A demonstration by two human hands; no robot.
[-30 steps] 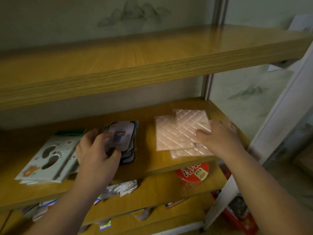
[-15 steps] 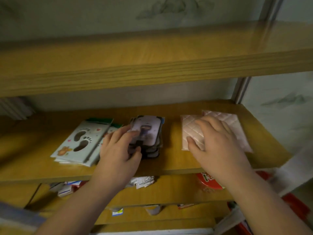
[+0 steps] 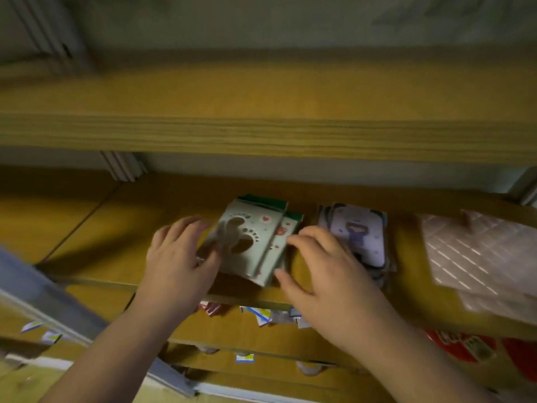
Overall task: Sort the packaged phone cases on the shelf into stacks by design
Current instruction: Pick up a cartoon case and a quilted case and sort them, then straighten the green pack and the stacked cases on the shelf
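Observation:
A stack of pale green footprint-design cases (image 3: 250, 239) lies on the middle wooden shelf (image 3: 110, 245). My left hand (image 3: 177, 257) presses against the stack's left side with fingers spread. My right hand (image 3: 325, 274) touches its right edge, fingers apart. Right of them sits a stack of purple cartoon cases (image 3: 359, 234). Further right lie pink quilted cases (image 3: 476, 257), fanned apart. The frame is blurred.
An upper wooden shelf (image 3: 261, 132) overhangs the working shelf. Lower shelves hold small loose packets (image 3: 261, 314) and a red round tin (image 3: 462, 347). A grey metal bar (image 3: 58, 309) slants across the lower left.
Both hands moved left: the left off the purple cartoon stack, the right off the pink quilted cases, onto the footprint stack. The camera swung left and down.

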